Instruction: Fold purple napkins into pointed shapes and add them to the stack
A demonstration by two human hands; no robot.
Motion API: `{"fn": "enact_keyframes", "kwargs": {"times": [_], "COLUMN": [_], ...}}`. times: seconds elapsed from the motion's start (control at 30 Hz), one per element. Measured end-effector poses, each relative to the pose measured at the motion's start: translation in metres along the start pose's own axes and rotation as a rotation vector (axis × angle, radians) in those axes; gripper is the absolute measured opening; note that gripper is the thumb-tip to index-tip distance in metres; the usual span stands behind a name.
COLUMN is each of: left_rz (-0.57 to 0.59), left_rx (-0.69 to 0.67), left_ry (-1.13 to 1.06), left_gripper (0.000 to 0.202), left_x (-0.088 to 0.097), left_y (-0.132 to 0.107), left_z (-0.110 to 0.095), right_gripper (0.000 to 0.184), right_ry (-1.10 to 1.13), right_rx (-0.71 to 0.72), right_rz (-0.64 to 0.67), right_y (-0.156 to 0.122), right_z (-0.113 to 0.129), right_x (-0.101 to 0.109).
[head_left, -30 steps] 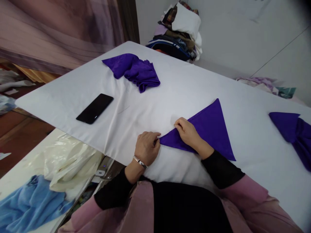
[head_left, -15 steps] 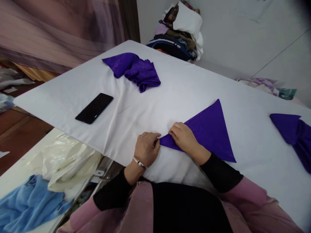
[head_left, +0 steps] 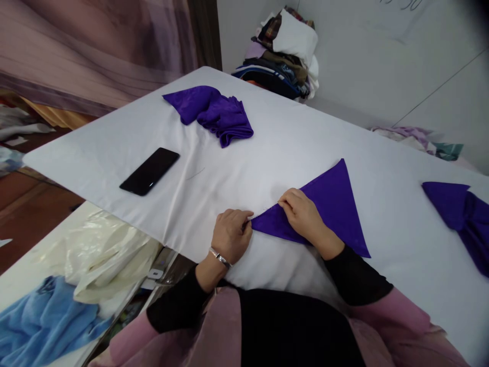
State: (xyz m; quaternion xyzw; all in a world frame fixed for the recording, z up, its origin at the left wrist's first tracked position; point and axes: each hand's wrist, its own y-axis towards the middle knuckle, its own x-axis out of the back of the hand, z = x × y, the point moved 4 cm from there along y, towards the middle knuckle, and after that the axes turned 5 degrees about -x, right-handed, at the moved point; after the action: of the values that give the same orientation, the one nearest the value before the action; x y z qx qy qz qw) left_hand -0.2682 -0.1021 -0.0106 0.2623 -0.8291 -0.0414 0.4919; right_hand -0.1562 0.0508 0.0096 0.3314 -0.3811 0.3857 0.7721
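A purple triangular piece of fabric lies flat on the white-covered table in front of me. My left hand, with a silver bracelet or watch at the wrist, pinches the narrow left tip of that fabric. Along its upper edge my right hand is closed, thumb and fingertips pinching the edge a short way right of the tip. The fabric's wide end spreads out beyond my right hand, with one corner pointing away and another toward me.
A bunched purple cloth lies at the far left, and another purple cloth at the right. A black phone rests at the left. Stacked clothes stand behind the table; blue cloth and cream fabric lie lower left.
My right hand has slid rightward along the fabric's upper edge, away from the tip. My left hand stays at the tip. The view has shifted slightly.
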Motion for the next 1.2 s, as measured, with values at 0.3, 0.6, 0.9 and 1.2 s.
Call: {"fn": "enact_keyframes", "kwargs": {"times": [0.3,0.6,0.9,1.2], "left_rz": [0.0,0.001,-0.009,0.004], "left_rx": [0.001,0.003,-0.002,0.019], "left_ry": [0.011,0.008,0.014,0.015], "left_gripper": [0.02,0.02,0.02,0.02], "left_x": [0.0,-0.001,-0.002,-0.001], "left_y": [0.0,0.001,0.001,0.002], "left_z": [0.0,0.0,0.001,0.001], "right_gripper": [0.017,0.02,0.019,0.021], "right_ry": [-0.137,-0.144,-0.105,-0.137], "right_rx": [0.064,0.067,0.099,0.103], "right_rz": [0.124,0.087,0.106,0.088], "right_y": [-0.002,0.001,-0.004,0.002], "right_z": [0.005,-0.001,0.006,0.001], "right_x": [-0.011,-0.018,-0.011,-0.02]}}
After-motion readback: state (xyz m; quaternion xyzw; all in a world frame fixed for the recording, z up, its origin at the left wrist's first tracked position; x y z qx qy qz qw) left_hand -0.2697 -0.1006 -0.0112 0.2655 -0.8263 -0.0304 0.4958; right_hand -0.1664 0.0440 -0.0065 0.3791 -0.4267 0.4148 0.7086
